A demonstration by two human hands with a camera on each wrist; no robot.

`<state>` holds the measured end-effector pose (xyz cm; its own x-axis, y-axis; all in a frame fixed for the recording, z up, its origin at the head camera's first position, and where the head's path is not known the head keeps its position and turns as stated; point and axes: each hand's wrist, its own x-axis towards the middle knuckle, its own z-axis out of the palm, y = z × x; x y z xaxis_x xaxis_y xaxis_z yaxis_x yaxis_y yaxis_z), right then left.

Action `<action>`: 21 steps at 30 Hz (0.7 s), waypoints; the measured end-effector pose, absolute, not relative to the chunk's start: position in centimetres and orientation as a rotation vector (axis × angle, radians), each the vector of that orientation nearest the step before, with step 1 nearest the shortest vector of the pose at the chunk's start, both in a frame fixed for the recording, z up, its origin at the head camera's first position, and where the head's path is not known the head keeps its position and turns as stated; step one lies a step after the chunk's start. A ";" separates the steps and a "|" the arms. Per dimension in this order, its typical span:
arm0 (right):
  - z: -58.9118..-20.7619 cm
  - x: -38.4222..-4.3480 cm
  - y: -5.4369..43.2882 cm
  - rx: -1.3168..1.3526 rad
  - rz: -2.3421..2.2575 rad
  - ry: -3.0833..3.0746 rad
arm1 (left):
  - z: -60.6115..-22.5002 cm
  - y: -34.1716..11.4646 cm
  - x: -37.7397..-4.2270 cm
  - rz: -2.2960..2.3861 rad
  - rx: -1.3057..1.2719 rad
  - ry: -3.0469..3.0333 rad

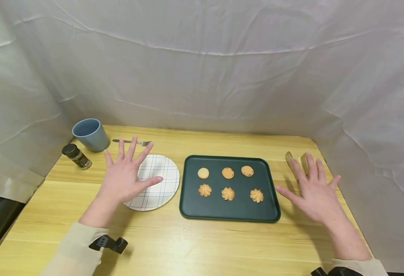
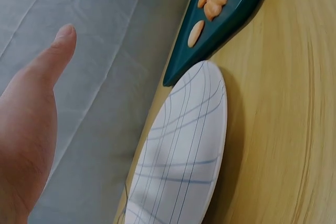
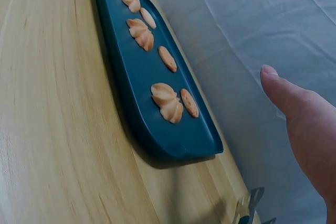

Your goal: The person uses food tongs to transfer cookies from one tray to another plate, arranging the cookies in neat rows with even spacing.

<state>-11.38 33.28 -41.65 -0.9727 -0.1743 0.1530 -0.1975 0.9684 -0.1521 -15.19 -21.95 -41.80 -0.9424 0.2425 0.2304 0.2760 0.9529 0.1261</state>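
- Left grip [image 1: 123, 176]: released, fingers spread.
- Round white plate with blue grid lines [image 1: 164, 180]: right of left grip, partly hidden.
- Right grip [image 1: 315, 193]: released, fingers spread.
- Rectangular dark-green tray [image 1: 229, 212] bearing six golden-brown cookies [image 1: 228, 193]: between both grips.
- Shiny metallic tongs [image 1: 289, 158]: behind right grip, partly hidden.

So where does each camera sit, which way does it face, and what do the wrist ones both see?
Head: on the head, facing forward and down at the plate, tray and mug; left fingers, right fingers and sleeves show.
Left wrist: on that wrist, facing the plate and part of the tray; the left thumb shows.
Right wrist: on that wrist, facing along the tray; the right thumb shows.
Shared: both wrist views see the tray and cookies.
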 end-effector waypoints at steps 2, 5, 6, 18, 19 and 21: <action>-41.8 -11.4 33.6 0.269 0.265 -2.982 | -41.9 -22.4 -15.2 -0.245 -0.369 -2.895; -41.9 -11.4 34.0 0.240 0.281 -2.986 | -42.0 -23.0 -15.2 -0.264 -0.345 -2.899; -42.0 -11.4 34.1 0.228 0.287 -2.988 | -42.1 -23.2 -15.3 -0.266 -0.340 -2.899; -43.0 -11.8 35.4 0.168 0.482 -2.893 | -42.7 -24.5 -15.4 -0.404 -0.283 -2.916; -43.1 -11.9 35.5 0.168 0.502 -2.881 | -42.8 -24.6 -15.4 -0.416 -0.281 -2.916; -43.3 -11.9 35.7 0.167 0.540 -2.856 | -42.9 -24.7 -15.4 -0.439 -0.275 -2.917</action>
